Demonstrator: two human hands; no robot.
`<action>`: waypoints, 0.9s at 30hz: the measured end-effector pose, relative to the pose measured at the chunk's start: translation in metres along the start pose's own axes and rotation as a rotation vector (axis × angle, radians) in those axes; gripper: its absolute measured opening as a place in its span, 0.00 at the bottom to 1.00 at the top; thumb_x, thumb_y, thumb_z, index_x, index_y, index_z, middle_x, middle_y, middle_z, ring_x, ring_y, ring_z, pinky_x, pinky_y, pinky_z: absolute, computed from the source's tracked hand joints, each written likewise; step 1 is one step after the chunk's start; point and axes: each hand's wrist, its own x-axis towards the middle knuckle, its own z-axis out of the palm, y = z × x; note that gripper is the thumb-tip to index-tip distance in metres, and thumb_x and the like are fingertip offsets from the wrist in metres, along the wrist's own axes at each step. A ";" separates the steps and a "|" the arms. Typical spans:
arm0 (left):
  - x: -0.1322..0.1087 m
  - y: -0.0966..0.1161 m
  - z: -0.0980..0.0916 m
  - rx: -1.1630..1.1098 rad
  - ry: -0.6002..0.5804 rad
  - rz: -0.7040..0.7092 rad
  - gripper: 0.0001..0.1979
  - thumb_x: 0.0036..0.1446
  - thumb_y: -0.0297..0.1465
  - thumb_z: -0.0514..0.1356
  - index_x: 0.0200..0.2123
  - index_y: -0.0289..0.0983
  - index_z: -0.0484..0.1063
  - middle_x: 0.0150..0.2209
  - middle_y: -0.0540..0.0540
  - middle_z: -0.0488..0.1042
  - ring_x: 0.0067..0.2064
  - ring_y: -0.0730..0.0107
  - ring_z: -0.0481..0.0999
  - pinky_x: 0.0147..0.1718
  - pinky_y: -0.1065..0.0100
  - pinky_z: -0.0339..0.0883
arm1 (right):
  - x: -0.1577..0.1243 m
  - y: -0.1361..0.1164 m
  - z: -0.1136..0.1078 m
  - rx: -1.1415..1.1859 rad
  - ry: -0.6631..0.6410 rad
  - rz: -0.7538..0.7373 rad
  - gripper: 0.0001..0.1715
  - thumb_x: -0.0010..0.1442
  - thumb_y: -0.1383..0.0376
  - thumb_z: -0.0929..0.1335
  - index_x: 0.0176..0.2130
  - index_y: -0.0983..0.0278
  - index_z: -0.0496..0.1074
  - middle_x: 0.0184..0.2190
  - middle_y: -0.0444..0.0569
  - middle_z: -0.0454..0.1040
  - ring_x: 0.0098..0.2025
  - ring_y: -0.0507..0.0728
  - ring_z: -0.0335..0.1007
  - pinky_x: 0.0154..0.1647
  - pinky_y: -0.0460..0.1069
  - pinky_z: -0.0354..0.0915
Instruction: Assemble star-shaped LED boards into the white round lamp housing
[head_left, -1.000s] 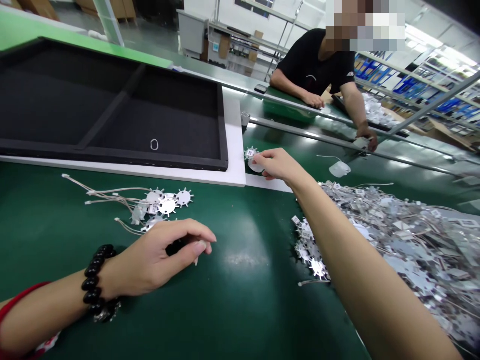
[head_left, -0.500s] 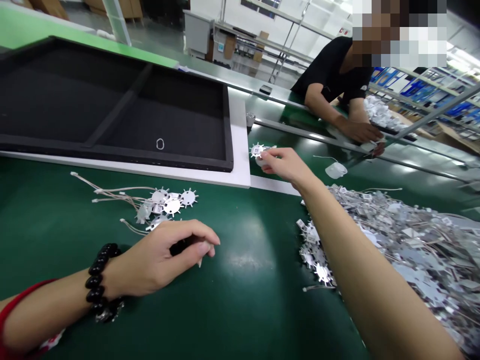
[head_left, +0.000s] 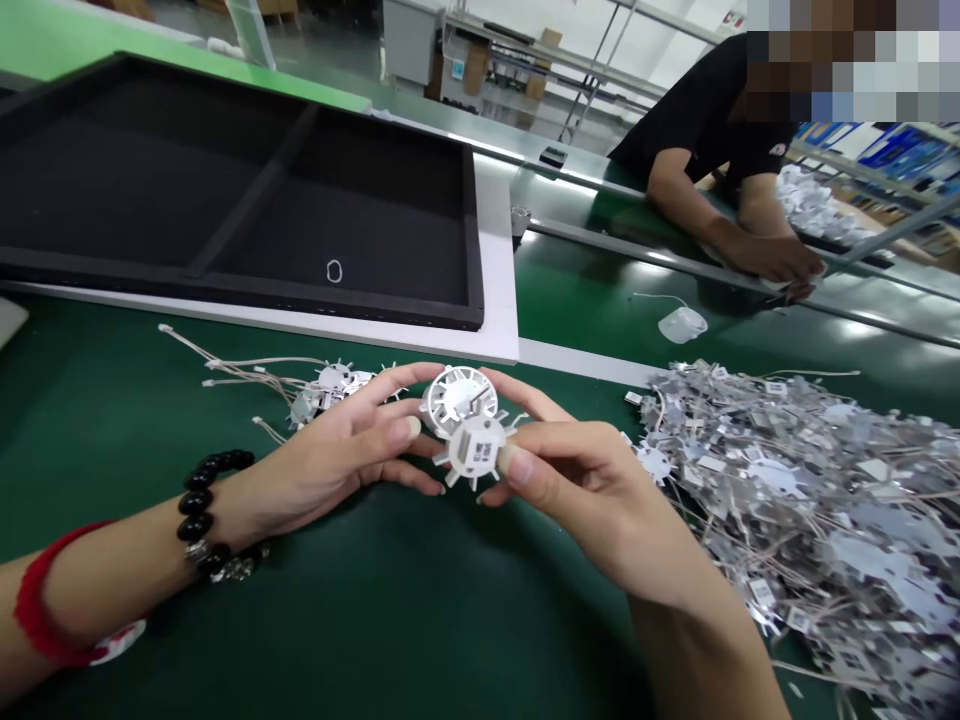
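Note:
In front of me, my right hand (head_left: 589, 480) pinches a silvery spoked disc (head_left: 478, 450) with a printed label, thumb on its right side. Right behind and above it is a round white slotted housing (head_left: 459, 393). My left hand (head_left: 322, 460) curls its fingers around the left edge of this housing, and the right index finger reaches its top. Overlap hides how the two parts touch. Behind my left hand lies a small pile of spoked discs with wires (head_left: 330, 385), partly covered by the hand.
A large heap of spoked discs and wires (head_left: 810, 500) covers the right of the green table (head_left: 420, 620). A black framed panel (head_left: 390, 220) rests on a white board (head_left: 501, 300) at the back left. Beyond, a white cup-like part (head_left: 682, 324) lies near a co-worker's hands (head_left: 780, 262).
My right hand has come back from the board's corner to the middle, bringing the spoked disc and white housing. My left hand has opened from its curl and met them.

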 end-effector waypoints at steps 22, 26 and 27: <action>-0.002 0.001 0.001 0.109 0.088 -0.027 0.26 0.61 0.34 0.71 0.59 0.47 0.67 0.48 0.46 0.80 0.44 0.60 0.85 0.38 0.70 0.83 | 0.005 0.015 0.002 0.179 0.236 0.074 0.13 0.68 0.58 0.71 0.36 0.62 0.82 0.36 0.47 0.83 0.40 0.53 0.80 0.44 0.45 0.77; -0.001 0.002 0.000 0.087 0.073 -0.014 0.25 0.61 0.39 0.70 0.57 0.43 0.68 0.44 0.45 0.81 0.41 0.61 0.85 0.36 0.70 0.83 | 0.004 0.015 0.001 0.167 0.227 0.078 0.14 0.68 0.57 0.70 0.36 0.62 0.82 0.37 0.48 0.82 0.42 0.54 0.80 0.45 0.47 0.76; -0.001 0.002 0.000 0.082 0.079 -0.014 0.25 0.61 0.40 0.70 0.57 0.43 0.67 0.43 0.45 0.81 0.40 0.61 0.85 0.36 0.70 0.83 | 0.004 0.015 0.001 0.153 0.222 0.080 0.14 0.68 0.57 0.70 0.36 0.62 0.82 0.37 0.48 0.82 0.42 0.55 0.80 0.45 0.48 0.76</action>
